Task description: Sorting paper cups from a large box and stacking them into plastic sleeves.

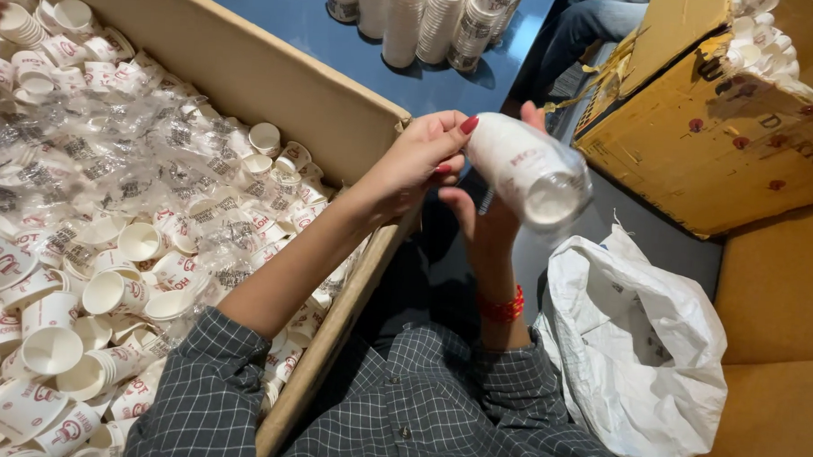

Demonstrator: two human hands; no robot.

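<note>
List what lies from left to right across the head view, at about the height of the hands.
Big cardboard box of loose paper cups → left hand → stack of cups held in both hands, right hand underneath → white plastic bag → yellow carton.

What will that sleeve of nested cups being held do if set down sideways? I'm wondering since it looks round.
The stack of paper cups, gripped by the left hand and right hand, is probably light. Being round, it would likely roll. Its clear wrap looks slippery, and thin paper walls may crush if squeezed.
</note>
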